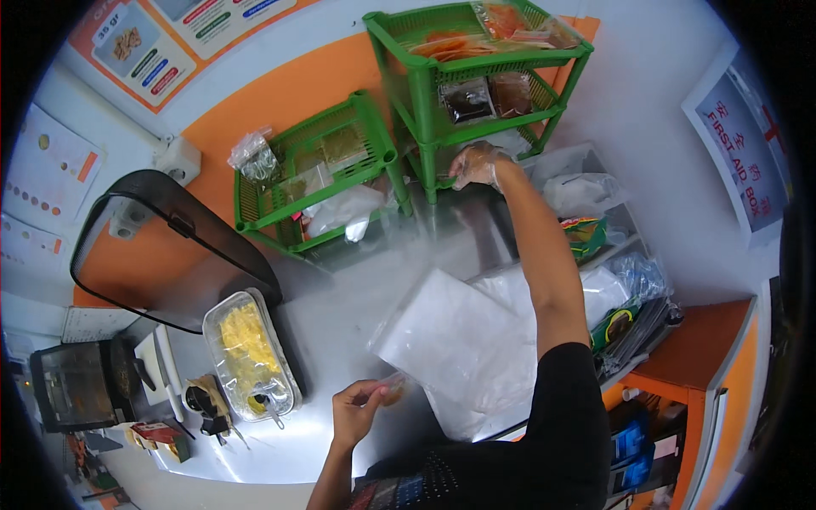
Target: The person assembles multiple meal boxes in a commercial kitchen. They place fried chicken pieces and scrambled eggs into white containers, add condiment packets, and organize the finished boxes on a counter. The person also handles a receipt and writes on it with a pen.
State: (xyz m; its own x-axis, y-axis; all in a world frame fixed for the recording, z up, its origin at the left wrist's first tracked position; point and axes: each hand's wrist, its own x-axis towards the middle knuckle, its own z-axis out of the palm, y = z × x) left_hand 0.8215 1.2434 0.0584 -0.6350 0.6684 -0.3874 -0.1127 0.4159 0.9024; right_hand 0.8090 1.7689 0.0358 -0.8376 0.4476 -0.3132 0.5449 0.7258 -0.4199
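Observation:
Near the front edge of the steel table, my left hand (355, 412) pinches a small clear packet (392, 393) with orange-brown contents between thumb and fingers. My right hand (478, 165), in a clear plastic glove, reaches far forward to the lowest tier of a tall green rack (422, 106). Its fingers are curled, and what they grip, if anything, is hidden. Packets (467, 100) of dark and brown contents lie on the middle tier, with orange-filled packets (501, 21) above. Under my right forearm spreads a pile of translucent white plastic bags (459, 340).
A lower green rack (321, 204) holds more packets. On the left are a black-framed mesh cover (174, 246), a clear-lidded tray (293, 382) of yellow food, and a knife on a white board (157, 374). Clear bins (625, 212) with bags stand at the right wall.

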